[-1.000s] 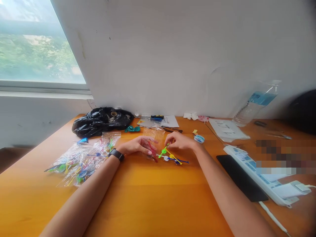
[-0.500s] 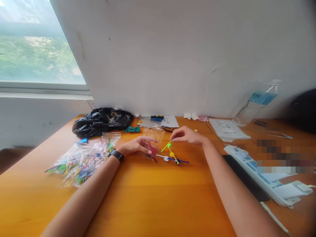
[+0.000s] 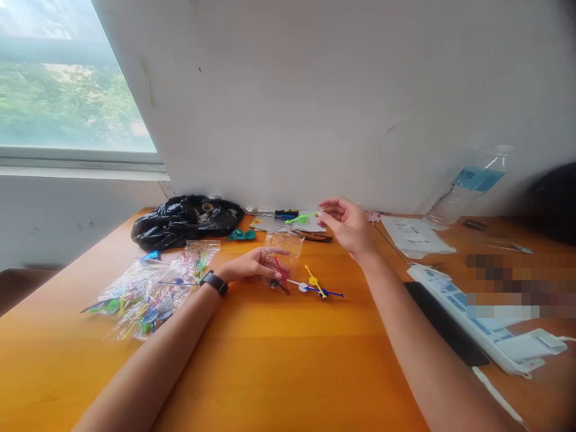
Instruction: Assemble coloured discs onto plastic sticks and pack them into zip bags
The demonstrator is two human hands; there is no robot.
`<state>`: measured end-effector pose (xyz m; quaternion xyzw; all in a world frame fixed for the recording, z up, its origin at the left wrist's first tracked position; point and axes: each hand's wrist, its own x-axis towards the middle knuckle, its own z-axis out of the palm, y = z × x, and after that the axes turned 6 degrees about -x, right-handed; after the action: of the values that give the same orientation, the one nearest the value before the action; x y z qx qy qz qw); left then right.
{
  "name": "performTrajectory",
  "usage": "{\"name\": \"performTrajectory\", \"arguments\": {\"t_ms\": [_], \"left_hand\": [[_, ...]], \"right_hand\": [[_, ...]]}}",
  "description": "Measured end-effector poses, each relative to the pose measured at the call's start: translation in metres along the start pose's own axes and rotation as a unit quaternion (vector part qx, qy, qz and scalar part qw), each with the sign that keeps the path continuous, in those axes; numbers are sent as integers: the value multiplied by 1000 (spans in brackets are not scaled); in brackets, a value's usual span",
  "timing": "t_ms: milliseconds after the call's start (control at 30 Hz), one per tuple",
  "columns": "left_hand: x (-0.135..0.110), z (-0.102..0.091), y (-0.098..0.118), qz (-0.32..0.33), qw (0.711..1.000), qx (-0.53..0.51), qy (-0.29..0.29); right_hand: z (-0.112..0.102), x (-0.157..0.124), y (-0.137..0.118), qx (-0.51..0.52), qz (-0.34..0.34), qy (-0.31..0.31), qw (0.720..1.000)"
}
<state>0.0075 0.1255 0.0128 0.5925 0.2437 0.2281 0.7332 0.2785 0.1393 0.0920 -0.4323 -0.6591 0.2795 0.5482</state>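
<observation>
Pinched between thumb and fingers of my right hand [image 3: 346,225] is a green plastic spinner arrow [image 3: 303,219], raised above the back of the table. My left hand [image 3: 256,264], with a black watch on its wrist, is closed on a small clear plastic bag [image 3: 285,246]. A red spinner arrow [image 3: 281,275] shows at that hand's fingers; whether it lies inside the bag is hard to tell. Just right of it on the table are a white spinner arrow [image 3: 303,287], a yellow spinner arrow [image 3: 313,280] and a blue spinner arrow [image 3: 333,294], close together and partly overlapping.
Clear bags of colourful small parts [image 3: 150,312] lie left of my left forearm. Behind are a black plastic bag [image 3: 184,222], a teal wrapper [image 3: 242,235] and a screwdriver [image 3: 286,213]. On the right are a power strip [image 3: 468,318], a dark flat object [image 3: 445,324] and a bottle [image 3: 468,186].
My right hand has lifted the green spinner arrow up and away from the yellow one, toward the wall. My left hand stays nearly in place with the bag.
</observation>
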Motion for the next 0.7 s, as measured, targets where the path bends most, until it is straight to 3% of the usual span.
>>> {"name": "performTrajectory", "arguments": {"t_ms": [267,700], "left_hand": [[5,1,-10,23,1000,-2,7],[7,5,-11,45,998,-18,-34]], "right_hand": [[29,-18,-15,-184,-95,7,978],[42,-23,-15,-238,-151,-31,959]]}}
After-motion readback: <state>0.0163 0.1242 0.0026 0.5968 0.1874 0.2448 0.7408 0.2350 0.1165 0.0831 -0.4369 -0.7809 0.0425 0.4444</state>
